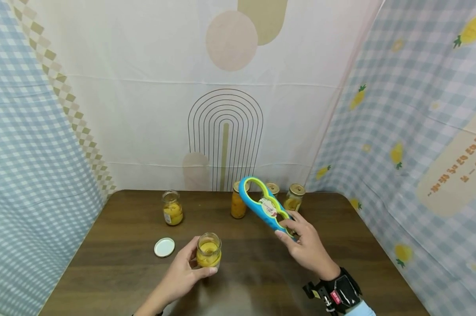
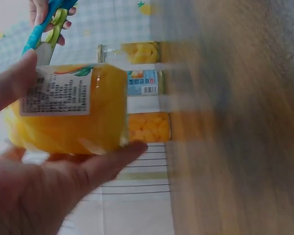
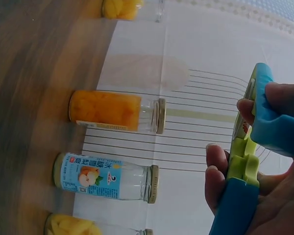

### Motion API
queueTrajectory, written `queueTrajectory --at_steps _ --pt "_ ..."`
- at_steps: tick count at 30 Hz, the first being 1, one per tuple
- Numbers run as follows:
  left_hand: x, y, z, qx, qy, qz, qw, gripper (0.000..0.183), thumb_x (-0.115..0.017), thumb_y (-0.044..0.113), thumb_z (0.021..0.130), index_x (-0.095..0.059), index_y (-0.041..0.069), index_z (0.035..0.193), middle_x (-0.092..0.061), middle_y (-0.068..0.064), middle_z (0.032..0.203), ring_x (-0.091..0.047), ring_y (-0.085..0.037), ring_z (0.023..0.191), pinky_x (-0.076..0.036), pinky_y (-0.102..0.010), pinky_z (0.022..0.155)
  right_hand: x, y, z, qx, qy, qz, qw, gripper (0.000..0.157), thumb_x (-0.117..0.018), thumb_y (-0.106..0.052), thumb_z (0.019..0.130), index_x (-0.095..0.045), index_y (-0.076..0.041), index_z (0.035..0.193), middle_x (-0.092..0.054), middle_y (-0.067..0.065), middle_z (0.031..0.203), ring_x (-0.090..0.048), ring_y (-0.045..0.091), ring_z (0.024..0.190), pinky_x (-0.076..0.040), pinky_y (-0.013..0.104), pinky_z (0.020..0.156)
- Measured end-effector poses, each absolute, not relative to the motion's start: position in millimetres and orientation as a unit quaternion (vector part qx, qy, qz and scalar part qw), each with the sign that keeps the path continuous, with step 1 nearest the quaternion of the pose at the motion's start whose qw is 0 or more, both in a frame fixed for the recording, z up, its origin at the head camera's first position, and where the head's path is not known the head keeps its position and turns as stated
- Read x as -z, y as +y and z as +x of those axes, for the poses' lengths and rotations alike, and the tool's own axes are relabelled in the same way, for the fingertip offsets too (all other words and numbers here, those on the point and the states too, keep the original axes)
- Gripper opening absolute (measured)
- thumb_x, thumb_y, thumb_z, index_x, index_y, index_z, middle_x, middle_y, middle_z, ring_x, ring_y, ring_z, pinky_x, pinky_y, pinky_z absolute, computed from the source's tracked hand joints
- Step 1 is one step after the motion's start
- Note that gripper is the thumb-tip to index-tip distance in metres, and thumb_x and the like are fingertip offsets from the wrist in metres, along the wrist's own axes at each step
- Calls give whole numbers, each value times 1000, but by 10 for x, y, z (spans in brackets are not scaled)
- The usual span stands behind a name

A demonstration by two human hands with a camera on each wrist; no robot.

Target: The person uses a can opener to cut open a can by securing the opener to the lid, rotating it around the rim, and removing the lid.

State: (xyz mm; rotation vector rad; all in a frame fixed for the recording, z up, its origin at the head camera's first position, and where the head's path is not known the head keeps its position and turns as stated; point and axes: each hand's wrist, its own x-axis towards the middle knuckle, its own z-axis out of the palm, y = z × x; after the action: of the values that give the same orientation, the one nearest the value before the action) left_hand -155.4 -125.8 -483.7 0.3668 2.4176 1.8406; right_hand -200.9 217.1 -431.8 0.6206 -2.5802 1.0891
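In the head view, my left hand grips a glass jar of yellow fruit, its thumb and fingers curled round the sides. No lid shows on that jar's mouth. The left wrist view gives its printed label. To the right, my right hand holds a blue and green jar opener by its near end. The opener is raised and slants up to the left, apart from the held jar. A white round lid lies on the table left of the jar.
Another jar of yellow fruit, with no lid visible, stands at the back left. At the back right are a lidded jar of orange fruit, a blue-labelled jar and a lidded jar of yellow pieces. Cloth hangs behind the wooden table.
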Motion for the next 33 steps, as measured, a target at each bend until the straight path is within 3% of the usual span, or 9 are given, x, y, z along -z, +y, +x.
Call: queueTrajectory --at_steps 6,15,22,33 --pt "4833 -1168 -1642 -563 825 45 -2 66 -96 23 80 -62 22 136 -76 -1 124 -71 -16 114 -58 -41 98 4332 2113 -1998 -377 -885 215 170 5 -74 -18 102 -76 -18 106 -60 22 148 -69 37 115 -56 24 60" --pt "4982 -1107 -1999 -534 844 35 -27 65 -94 15 82 -59 21 136 -74 -7 130 -69 -29 124 -56 -56 106 4334 2082 -1998 -391 -863 234 218 10 -75 -12 100 -75 -20 106 -61 14 146 -67 17 103 -58 24 55" --pt "5038 -1053 -2251 -524 851 16 -32 64 -92 16 85 -56 19 138 -72 -10 131 -69 -31 124 -55 -58 105 4345 2062 -1974 -373 -863 242 241 11 -76 -10 98 -75 -17 106 -62 17 144 -66 9 90 -56 19 54" --pt "5176 -971 -2519 -525 850 -17 -31 69 -92 8 82 -53 17 139 -71 -12 129 -69 -33 121 -56 -57 102 4346 2027 -1950 -375 -862 240 244 10 -75 -10 100 -75 -18 106 -61 18 144 -65 12 92 -55 19 55"
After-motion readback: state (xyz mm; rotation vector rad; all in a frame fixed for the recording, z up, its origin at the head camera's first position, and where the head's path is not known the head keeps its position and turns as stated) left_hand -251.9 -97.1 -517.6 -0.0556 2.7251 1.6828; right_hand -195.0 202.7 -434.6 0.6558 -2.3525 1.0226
